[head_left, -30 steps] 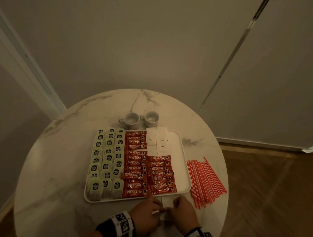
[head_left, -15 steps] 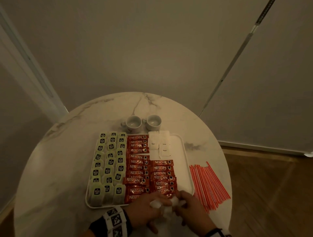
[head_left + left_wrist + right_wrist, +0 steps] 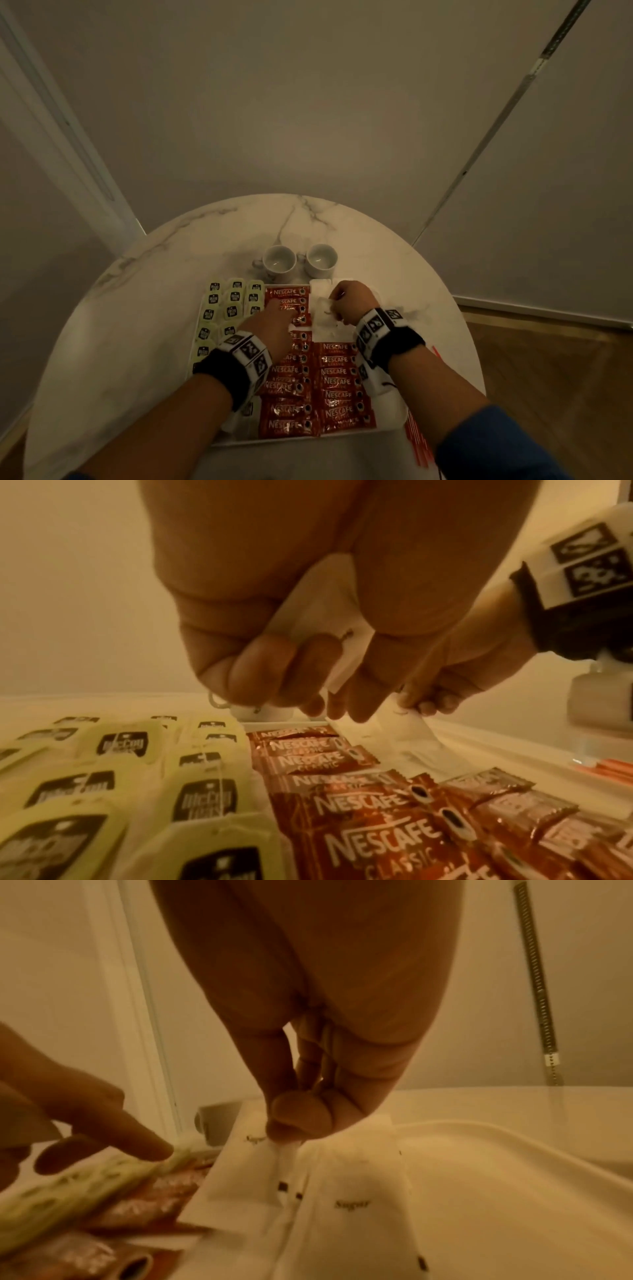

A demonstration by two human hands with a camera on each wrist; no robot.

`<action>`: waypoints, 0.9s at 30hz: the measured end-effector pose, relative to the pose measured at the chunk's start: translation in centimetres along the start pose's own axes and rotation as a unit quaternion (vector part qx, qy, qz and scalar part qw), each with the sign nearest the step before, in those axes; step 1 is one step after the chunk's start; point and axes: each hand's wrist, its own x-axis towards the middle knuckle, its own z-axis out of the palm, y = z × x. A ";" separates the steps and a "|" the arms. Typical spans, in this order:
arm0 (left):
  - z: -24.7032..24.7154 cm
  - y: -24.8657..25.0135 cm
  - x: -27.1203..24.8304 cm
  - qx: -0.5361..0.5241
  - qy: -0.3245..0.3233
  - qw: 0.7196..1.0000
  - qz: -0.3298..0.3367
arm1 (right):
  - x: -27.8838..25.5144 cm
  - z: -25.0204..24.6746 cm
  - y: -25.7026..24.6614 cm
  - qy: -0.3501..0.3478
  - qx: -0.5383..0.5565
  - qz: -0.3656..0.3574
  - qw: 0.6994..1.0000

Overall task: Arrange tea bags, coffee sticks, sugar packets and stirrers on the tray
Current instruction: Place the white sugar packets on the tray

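Observation:
The white tray [image 3: 292, 442] holds rows of green tea bags [image 3: 222, 308], red coffee sticks [image 3: 337, 383] and, at its far right, white sugar packets [image 3: 349, 1204]. My left hand [image 3: 277, 315] hovers over the far coffee sticks. Its fingers [image 3: 260, 666] are curled round a few spare sugar packets [image 3: 325, 610]. Just right of it, my right hand [image 3: 337, 301] pinches the top edge of one sugar packet [image 3: 286, 1150] between thumb and fingertip, low over the packets lying on the tray. Red stirrers [image 3: 416, 442] lie on the table right of the tray, mostly hidden by my right arm.
Two white cups [image 3: 279, 263] stand side by side on the round marble table [image 3: 137, 325], just beyond the tray's far edge. The tray's right part [image 3: 496, 1191] beside the sugar packets is bare. Walls close in behind the table.
Both hands have moved from the table's near edge, where they sorted white packets, forward to the tray's far right. The right hand now pinches a single packet over the sugar pile.

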 end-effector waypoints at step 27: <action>2.2 0.5 2.5 -0.036 0.049 0.998 0.002 | 1.2 0.6 -1.0 0.020 -0.113 -0.021 0.993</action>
